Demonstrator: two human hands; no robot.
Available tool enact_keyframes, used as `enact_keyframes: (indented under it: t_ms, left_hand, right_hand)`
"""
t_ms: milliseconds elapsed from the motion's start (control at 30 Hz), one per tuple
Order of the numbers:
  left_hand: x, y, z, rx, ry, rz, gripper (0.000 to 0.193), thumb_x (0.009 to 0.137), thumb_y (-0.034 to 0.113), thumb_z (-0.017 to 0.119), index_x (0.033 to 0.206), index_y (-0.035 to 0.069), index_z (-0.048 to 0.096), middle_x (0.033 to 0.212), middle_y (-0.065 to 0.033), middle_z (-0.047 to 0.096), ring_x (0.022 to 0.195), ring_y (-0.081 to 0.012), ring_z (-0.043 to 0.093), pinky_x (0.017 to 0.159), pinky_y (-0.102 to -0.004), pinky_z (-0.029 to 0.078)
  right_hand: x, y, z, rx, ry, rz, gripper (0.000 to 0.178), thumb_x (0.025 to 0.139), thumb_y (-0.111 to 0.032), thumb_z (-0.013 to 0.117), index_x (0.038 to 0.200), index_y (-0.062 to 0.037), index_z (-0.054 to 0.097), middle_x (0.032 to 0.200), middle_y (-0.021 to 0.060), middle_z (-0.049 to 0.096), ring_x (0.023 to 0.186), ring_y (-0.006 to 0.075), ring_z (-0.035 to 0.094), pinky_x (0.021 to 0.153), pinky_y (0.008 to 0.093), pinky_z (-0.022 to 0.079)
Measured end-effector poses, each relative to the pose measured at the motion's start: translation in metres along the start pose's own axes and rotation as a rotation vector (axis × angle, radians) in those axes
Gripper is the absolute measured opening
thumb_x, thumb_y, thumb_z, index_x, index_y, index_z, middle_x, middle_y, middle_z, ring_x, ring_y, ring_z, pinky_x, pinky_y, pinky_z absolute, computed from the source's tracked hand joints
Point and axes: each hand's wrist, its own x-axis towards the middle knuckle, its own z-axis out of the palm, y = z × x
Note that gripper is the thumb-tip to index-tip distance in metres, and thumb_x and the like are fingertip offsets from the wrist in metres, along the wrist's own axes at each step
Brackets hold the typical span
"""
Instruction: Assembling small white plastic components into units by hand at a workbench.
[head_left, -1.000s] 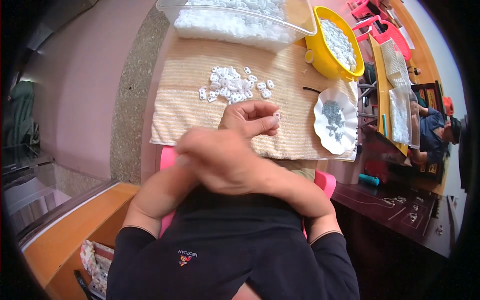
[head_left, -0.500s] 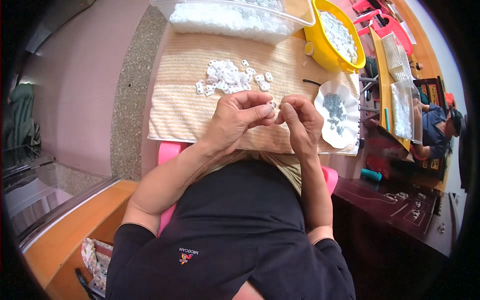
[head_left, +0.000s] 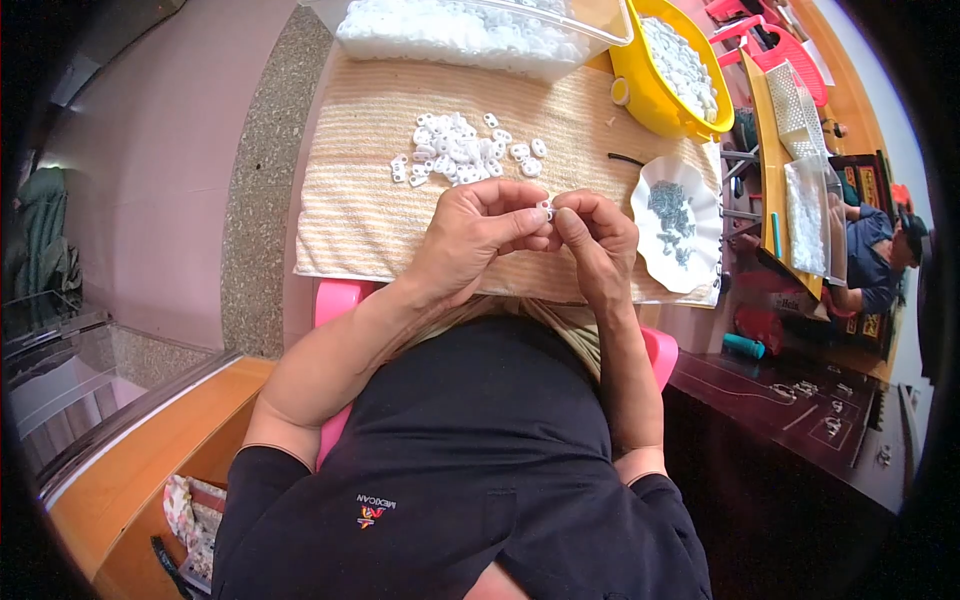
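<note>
My left hand (head_left: 487, 232) pinches a small white plastic piece (head_left: 546, 207) with dark holes between thumb and forefinger. From the other side, my right hand (head_left: 598, 240) meets it with thumb and fingertips pressed together; whatever they hold is too small to make out. Just beyond the left hand, a loose pile of similar white oval two-holed pieces (head_left: 455, 145) lies on a striped towel (head_left: 350, 215). To the right of my right hand stands a white dish with a wavy rim (head_left: 646, 252), holding small dark grey parts (head_left: 672, 212).
A clear bin of white pieces (head_left: 470, 40) stands at the far edge, beside a yellow basin (head_left: 640, 90) of white pieces. A thin black stick (head_left: 626, 158) lies near the dish. At right, another person (head_left: 880, 250) sits by a wooden table (head_left: 775, 200).
My right hand has shifted slightly left, bringing its fingertips up against the white piece. The left hand keeps its pinch almost in place.
</note>
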Motion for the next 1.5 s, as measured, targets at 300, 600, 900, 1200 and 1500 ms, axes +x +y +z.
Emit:
enact_keyframes:
  t_ms: [300, 600, 900, 1200, 1500]
  left_hand:
    - [0.0, -0.001, 0.001, 0.014, -0.009, -0.014, 0.017, 0.087, 0.002, 0.065, 0.102, -0.005, 0.063, 0.089, -0.0106, 0.067, 0.079, -0.0161, 0.066, 0.074, -0.0272, 0.057]
    - [0.0, -0.003, -0.002, 0.048, -0.005, -0.018, 0.018, 0.086, 0.002, 0.066, 0.103, -0.004, 0.063, 0.09, -0.0108, 0.067, 0.079, -0.0161, 0.066, 0.074, -0.0275, 0.057]
    - [0.001, -0.004, -0.002, 0.094, 0.005, -0.02, 0.019, 0.085, 0.003, 0.068, 0.102, -0.005, 0.063, 0.091, -0.0119, 0.067, 0.08, -0.0166, 0.066, 0.074, -0.0287, 0.057]
    - [0.0, -0.005, -0.001, 0.054, 0.028, -0.009, 0.016, 0.086, 0.002, 0.066, 0.1, -0.007, 0.063, 0.088, -0.0121, 0.067, 0.078, -0.0165, 0.066, 0.074, -0.0261, 0.056]
    - [0.001, -0.005, -0.003, 0.042, 0.007, -0.027, 0.019, 0.086, 0.003, 0.066, 0.102, -0.005, 0.063, 0.093, -0.0122, 0.067, 0.081, -0.0172, 0.067, 0.076, -0.0291, 0.058]
  right_hand:
    - [-0.001, -0.002, -0.002, 0.011, -0.011, 0.023, 0.01, 0.093, -0.006, 0.059, 0.093, 0.0031, 0.062, 0.082, 0.0026, 0.062, 0.071, 0.0079, 0.058, 0.065, 0.0207, 0.049]
    - [-0.001, -0.007, -0.007, -0.182, -0.072, -0.022, 0.008, 0.093, -0.002, 0.058, 0.095, 0.0045, 0.06, 0.085, 0.0042, 0.062, 0.07, 0.0083, 0.058, 0.064, 0.0209, 0.049]
    - [0.004, -0.01, -0.008, -0.249, -0.112, -0.042, 0.006, 0.092, 0.0, 0.057, 0.091, 0.004, 0.061, 0.081, 0.0025, 0.061, 0.07, 0.0076, 0.058, 0.064, 0.0205, 0.048]
    - [0.004, -0.007, -0.009, -0.171, -0.113, 0.002, 0.009, 0.093, -0.002, 0.057, 0.094, 0.005, 0.062, 0.083, 0.0039, 0.063, 0.073, 0.0094, 0.061, 0.067, 0.0218, 0.052]
    - [0.002, -0.004, -0.013, -0.085, -0.114, 0.013, 0.013, 0.093, -0.002, 0.058, 0.101, 0.0066, 0.062, 0.091, 0.0084, 0.065, 0.078, 0.0142, 0.065, 0.071, 0.0257, 0.056]
